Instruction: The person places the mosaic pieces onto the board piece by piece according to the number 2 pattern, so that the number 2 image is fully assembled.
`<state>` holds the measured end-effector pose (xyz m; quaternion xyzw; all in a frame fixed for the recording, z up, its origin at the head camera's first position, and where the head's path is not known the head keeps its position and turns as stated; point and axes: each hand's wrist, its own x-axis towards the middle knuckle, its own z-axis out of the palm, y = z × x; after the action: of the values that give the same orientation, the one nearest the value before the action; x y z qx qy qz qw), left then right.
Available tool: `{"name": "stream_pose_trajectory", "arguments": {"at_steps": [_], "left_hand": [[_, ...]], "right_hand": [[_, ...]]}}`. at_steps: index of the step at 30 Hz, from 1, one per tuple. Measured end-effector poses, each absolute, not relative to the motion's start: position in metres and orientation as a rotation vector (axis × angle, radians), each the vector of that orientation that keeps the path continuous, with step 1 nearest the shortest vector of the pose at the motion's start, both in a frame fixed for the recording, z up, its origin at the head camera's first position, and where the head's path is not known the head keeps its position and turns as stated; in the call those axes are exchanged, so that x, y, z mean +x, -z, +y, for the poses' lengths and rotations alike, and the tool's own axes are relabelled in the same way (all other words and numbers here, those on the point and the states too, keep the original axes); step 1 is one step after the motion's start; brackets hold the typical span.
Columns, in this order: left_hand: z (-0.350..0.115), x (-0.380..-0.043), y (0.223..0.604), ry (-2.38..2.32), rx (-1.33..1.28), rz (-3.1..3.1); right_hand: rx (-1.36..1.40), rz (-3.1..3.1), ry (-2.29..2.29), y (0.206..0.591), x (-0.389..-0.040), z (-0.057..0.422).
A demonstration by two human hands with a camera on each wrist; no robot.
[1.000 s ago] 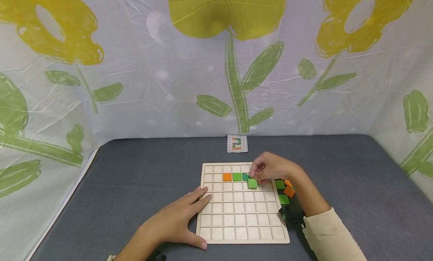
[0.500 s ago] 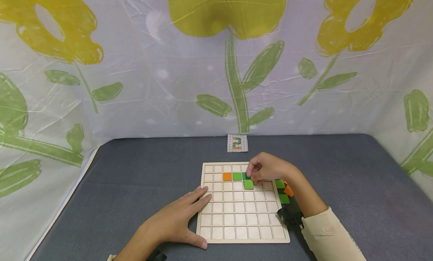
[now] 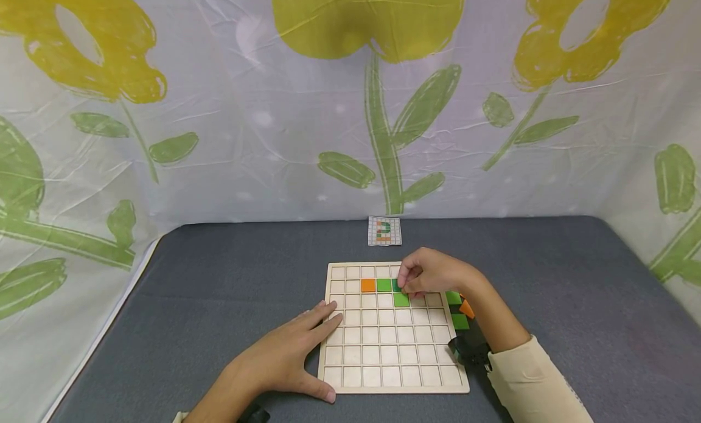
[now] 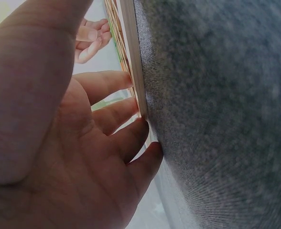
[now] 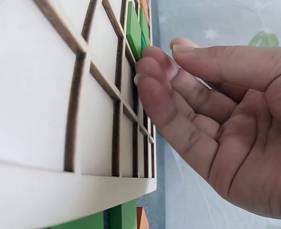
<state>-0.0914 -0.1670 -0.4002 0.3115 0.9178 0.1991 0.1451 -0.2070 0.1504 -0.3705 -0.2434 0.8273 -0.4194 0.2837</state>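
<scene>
On my one wooden grid board (image 3: 383,362) I counted one orange tile (image 3: 368,285) and three green tiles (image 3: 401,300). Beside it lay a small pile of loose tiles (image 3: 459,310), partly hidden, and one pattern card (image 3: 384,231).

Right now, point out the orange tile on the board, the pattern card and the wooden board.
orange tile (image 3: 368,285), head view, middle of its top face.
pattern card (image 3: 384,231), head view, centre of the card.
wooden board (image 3: 383,388), head view, bare near rim.
</scene>
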Motion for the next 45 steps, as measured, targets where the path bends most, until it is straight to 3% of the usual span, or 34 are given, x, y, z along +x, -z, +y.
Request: {"name": "stream_pose_trajectory", "arguments": {"at_steps": [21,33,45], "left_hand": [[-0.167,-0.091,0.401,-0.579,0.900,2.644],[-0.167,-0.092,0.399,-0.588,0.894,2.632],[-0.170,-0.091,0.400,-0.601,0.921,2.629]], "right_hand": [[-0.806,2.166,1.039,0.359,-0.206,0.163],[-0.551,2.421,0.728,0.339,-0.205,0.209],[-0.287,2.487,0.418,0.346,-0.197,0.224]]}}
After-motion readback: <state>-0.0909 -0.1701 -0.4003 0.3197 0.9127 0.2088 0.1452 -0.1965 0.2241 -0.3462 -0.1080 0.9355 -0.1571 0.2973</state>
